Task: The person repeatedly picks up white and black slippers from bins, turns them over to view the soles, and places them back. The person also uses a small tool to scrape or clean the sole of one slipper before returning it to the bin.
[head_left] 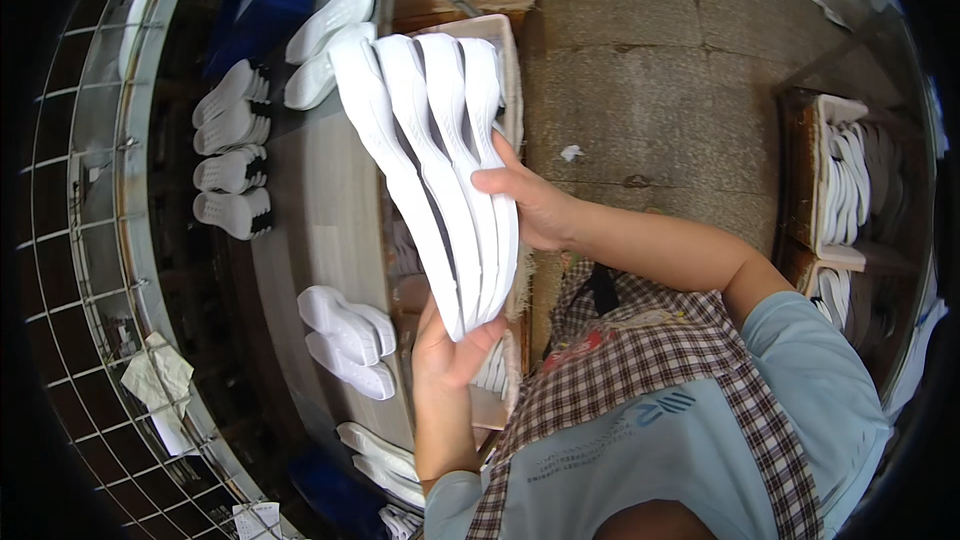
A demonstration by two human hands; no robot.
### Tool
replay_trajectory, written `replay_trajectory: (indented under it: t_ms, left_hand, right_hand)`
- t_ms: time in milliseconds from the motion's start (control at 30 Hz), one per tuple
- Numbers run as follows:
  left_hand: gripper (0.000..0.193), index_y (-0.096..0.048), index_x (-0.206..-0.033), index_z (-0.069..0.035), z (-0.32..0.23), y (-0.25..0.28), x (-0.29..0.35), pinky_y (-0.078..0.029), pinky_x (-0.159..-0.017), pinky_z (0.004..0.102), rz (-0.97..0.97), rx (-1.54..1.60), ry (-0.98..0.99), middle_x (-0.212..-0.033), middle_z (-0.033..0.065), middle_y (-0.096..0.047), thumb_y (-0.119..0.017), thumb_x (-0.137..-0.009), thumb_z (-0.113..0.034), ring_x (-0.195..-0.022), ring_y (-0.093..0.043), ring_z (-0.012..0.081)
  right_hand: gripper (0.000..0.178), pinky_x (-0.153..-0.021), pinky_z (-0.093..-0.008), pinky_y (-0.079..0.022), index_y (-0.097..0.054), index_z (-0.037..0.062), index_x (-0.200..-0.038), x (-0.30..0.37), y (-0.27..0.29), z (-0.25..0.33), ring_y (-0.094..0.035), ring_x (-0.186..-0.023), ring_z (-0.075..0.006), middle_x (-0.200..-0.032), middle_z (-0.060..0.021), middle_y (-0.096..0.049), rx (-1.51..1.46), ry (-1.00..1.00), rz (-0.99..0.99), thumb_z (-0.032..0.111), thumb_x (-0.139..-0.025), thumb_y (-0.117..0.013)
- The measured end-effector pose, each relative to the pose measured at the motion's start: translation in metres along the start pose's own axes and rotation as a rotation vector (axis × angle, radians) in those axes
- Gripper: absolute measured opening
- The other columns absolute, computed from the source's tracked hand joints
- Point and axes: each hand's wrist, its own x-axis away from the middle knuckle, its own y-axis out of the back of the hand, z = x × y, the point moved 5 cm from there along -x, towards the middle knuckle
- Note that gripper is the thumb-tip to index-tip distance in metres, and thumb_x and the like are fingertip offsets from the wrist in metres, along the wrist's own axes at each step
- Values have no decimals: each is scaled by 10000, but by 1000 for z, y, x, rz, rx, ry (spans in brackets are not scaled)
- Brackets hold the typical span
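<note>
Several white shoe soles [440, 160] are stacked side by side, held up between my two hands. My left hand [450, 345] grips their lower ends, with its thumb across the front. Higher up, my right hand [530, 202] is closed on the right side of the stack, its thumb against the outer sole. To the left is a work table [345, 190] with a pair of white soles [335, 40] at its far end. Another white group of soles [345, 340] lies nearer, left of my left hand, and more white soles [382, 465] lie below that.
White shoe uppers [230, 155] stand in a row left of the table, near a blue cloth [265, 5]. A wire grid [75, 270] runs along the left. Lined crates [510, 65] stand beside the table. Shelved boxes of soles [845, 185] are at right; a paper scrap [571, 153] lies on the floor.
</note>
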Motion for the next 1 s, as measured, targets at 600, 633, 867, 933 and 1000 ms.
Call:
replay_trajectory:
  t_ms: [600, 633, 867, 933, 1000]
  left_hand:
    - [435, -442, -1251, 75, -16, -59, -105, -557, -758, 300, -1, -363, -226, -1131, 209, -580, -510, -924, -204, -963, -629, 238]
    - [434, -441, -1253, 74, -15, -58, -106, -555, -761, 300, 1, -361, -223, -1133, 208, -579, -508, -925, -204, -966, -628, 238]
    - [431, -435, -1260, 66, -16, -56, -108, -543, -781, 301, 26, -347, -263, -1150, 200, -571, -497, -931, -206, -983, -617, 238]
    - [430, -434, -1262, 64, -17, -56, -109, -540, -787, 302, 42, -338, -280, -1155, 197, -569, -494, -932, -206, -988, -614, 237]
    - [429, -432, -1264, 61, -20, -57, -110, -537, -793, 302, 54, -325, -299, -1160, 195, -566, -491, -934, -207, -994, -611, 237]
  right_hand:
    - [923, -936, -678, -273, -3, 172, -1440, 35, 33, 22, -239, -1306, -389, -1416, -183, -216, 107, -204, -138, 375, -789, -625]
    - [923, -941, -680, -267, 2, 174, -1441, 36, 35, 23, -235, -1309, -392, -1420, -186, -211, 121, -217, -159, 376, -793, -623]
    - [844, -988, -647, -246, 3, 130, -1453, 34, 29, 28, -219, -1329, -384, -1452, -208, -174, 309, -185, -162, 381, -858, -540]
    - [799, -1036, -571, -232, 3, 92, -1453, 36, 23, 31, -208, -1341, -355, -1464, -207, -151, 370, -138, -162, 371, -889, -489]
    - [763, -1087, -477, -205, 16, 53, -1452, 39, 17, 33, -183, -1359, -323, -1479, -203, -121, 411, -75, -146, 355, -917, -436]
